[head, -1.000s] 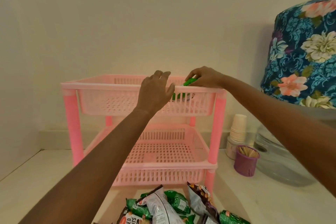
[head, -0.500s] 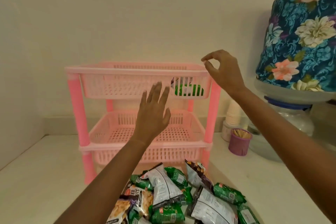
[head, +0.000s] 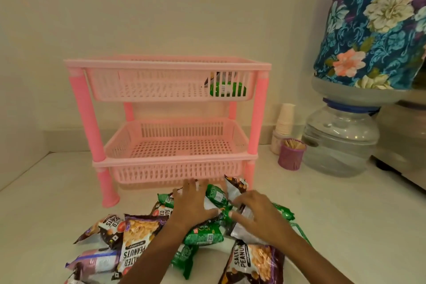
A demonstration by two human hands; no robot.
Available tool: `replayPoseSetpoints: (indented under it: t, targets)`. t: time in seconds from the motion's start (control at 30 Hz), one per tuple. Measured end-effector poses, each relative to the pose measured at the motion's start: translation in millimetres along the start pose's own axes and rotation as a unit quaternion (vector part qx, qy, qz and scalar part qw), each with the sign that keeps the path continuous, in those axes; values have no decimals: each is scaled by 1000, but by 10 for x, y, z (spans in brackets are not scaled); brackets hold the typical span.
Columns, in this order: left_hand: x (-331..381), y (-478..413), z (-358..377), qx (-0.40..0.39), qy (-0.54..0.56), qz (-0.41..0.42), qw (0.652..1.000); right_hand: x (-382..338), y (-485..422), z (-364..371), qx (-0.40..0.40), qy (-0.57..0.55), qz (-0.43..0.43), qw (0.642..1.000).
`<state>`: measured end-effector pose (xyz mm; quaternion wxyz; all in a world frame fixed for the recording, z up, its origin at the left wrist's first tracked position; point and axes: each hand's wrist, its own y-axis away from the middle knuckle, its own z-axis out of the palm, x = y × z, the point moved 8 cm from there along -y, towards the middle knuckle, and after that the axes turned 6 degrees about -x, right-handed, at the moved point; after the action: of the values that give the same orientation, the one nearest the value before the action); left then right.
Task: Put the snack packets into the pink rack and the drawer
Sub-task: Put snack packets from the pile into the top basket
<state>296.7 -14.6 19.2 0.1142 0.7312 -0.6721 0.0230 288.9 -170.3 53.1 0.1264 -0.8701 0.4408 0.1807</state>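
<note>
A pink two-tier rack (head: 94, 122) stands on the white counter against the wall. A green snack packet (head: 227, 89) lies at the right end of its top basket, with another packet partly behind it; the lower basket (head: 175, 168) holds nothing. A heap of snack packets lies in front of the rack: green packets (head: 202, 236) and salted peanut packets (head: 138, 240). My left hand (head: 192, 205) is spread flat over the heap, fingers apart. My right hand (head: 255, 214) hovers over a silver packet (head: 242, 229), fingers spread, gripping nothing I can see.
A water jar (head: 338, 143) with a blue floral cover (head: 378, 27) stands at the right. A stack of paper cups (head: 284, 120) and a purple toothpick holder (head: 291, 154) sit beside the rack's right leg. A wall runs along the left.
Both hands dropped from the rack's top basket to the heap of packets. The green packet stays in the top basket, released by the right hand.
</note>
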Motion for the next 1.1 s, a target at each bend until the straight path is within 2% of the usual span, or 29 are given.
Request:
replayPoseSetpoints:
  t: [0.07, 0.13, 0.3, 0.5, 0.83, 0.97, 1.1]
  targets:
    - [-40, 16, 156, -37, -2, -25, 999, 58, 123, 319, -88, 34, 19, 995]
    - [-68, 21, 204, -43, -7, -40, 998, 76, 227, 542, -161, 78, 19, 984]
    - [-88, 9, 178, -21, 39, -37, 998, 72, 385, 782, -241, 159, -3, 958]
    - [-90, 40, 159, 34, 13, -33, 999, 77, 430, 828, -213, 186, -10, 959]
    - [-72, 218, 0, 116, 25, 3, 993, -42, 549, 722, -117, 195, -42, 973]
    - [-96, 284, -130, 140, 42, 7, 989, -89, 553, 629, -118, 157, -57, 979]
    - [-94, 354, -405, 184, 78, 23, 980, -191, 488, 404, -111, 64, -69, 989]
